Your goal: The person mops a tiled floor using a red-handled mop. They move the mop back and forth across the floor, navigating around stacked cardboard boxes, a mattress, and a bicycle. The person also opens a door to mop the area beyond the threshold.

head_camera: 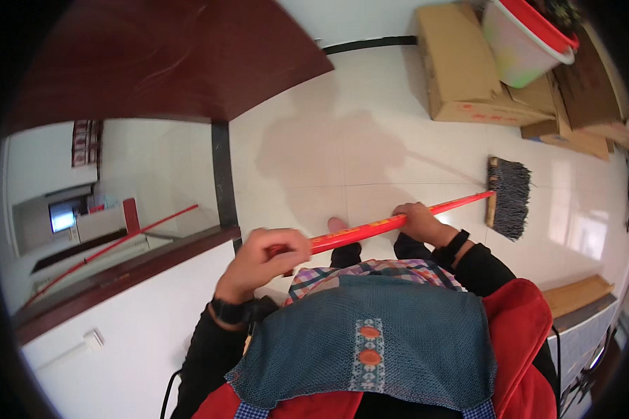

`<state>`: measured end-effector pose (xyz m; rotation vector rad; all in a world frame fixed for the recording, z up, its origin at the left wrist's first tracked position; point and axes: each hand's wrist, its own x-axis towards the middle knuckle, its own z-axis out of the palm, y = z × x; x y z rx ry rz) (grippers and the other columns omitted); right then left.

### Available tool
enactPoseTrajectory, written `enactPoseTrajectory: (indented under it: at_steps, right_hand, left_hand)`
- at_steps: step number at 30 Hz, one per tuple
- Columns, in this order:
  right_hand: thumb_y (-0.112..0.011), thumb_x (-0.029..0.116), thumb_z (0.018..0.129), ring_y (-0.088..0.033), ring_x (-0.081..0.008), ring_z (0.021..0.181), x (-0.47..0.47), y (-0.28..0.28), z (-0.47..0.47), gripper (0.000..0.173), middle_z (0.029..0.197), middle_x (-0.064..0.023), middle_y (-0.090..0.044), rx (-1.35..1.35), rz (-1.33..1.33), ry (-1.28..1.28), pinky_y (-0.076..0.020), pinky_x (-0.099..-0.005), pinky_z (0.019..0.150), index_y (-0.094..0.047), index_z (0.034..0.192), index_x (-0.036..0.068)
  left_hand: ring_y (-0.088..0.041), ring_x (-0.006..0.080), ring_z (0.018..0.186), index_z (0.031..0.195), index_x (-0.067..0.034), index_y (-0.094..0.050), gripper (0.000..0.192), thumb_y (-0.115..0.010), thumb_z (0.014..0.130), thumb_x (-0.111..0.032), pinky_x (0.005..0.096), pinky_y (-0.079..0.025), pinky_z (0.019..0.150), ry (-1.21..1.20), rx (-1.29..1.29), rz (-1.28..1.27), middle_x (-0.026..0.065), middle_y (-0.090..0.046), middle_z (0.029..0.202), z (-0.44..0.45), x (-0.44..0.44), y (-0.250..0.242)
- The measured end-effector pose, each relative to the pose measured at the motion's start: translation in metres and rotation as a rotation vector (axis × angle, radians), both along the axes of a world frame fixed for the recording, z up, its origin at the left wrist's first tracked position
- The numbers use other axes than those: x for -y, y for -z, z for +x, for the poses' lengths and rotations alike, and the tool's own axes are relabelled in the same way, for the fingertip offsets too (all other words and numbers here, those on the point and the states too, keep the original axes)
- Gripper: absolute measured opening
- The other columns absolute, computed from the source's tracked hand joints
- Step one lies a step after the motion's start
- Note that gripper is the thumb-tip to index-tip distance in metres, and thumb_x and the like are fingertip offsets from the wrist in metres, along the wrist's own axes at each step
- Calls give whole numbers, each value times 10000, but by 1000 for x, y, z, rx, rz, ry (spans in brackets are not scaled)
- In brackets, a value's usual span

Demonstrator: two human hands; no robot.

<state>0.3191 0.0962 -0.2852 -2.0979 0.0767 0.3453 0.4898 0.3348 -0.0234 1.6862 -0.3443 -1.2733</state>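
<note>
A mop with a red handle [360, 232] reaches across in front of my body and slants away to the right. My left hand [262, 256] is closed around the handle's near end. Farther along the same handle, my right hand [418, 224] grips it. At the far end, the dark grey mop head [512, 201] of short strands, with a light wooden edge, lies on the pale tiled floor [314, 173].
Cardboard boxes [458, 63] stand at the upper right, with a whitish bucket [524, 50] and a red basin on top. A dark red door [152, 57] stands beside a doorway at left; beyond it leans a thin red pole [136, 233]. A white wall [152, 309] rises close on my left.
</note>
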Motion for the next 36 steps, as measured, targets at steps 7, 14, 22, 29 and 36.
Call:
enactPoseTrajectory:
  at_steps: [7, 14, 22, 29, 36]
  right_hand:
    - [-648, 325, 765, -605, -379, 758, -147, -53, 201, 261, 755, -188, -633, -1, 174, -268, -485, -446, 705, -647, 783, 65]
    - [-716, 162, 764, -570, -251, 670, -292, -93, 302, 186, 712, -153, -605, 104, 579, -352, -468, -333, 664, -616, 821, 16]
    - [-690, 233, 773, -423, -355, 1212, -225, -54, 397, 620, 1307, -206, -448, 472, 267, -340, -326, -408, 1036, -428, 1300, 38]
    - [-557, 338, 907, -510, -301, 1139, 144, -135, 596, 534, 1193, -208, -555, 636, 135, 498, -403, -357, 958, -436, 1288, -16]
    - [-398, 541, 913, -279, -300, 1343, 182, -243, 702, 704, 1447, -166, -300, 571, 308, 356, -284, -430, 1062, -260, 1427, 81]
  left_hand:
    - [-542, 151, 647, 792, 14, -583, 116, -595, 753, -95, 240, -417, 549, -376, 527, -142, 124, -603, 749, 85, -113, -86]
    - [-542, 126, 612, 878, 18, -545, 158, -566, 748, -69, 223, -421, 537, -399, 836, -140, 132, -591, 723, 91, -192, -149]
    - [-573, 81, 611, 875, -3, -586, 119, -486, 819, 31, 211, -449, 545, -684, 1041, -47, 45, -592, 658, 135, -180, -69]
    - [-527, 80, 615, 858, 0, -602, 107, -502, 817, 2, 216, -438, 530, -932, 961, 38, 18, -554, 650, 176, -162, 1]
    - [-499, 68, 655, 862, -2, -605, 84, -532, 822, -15, 202, -397, 584, -1024, 777, 129, 12, -542, 725, 195, -101, 50]
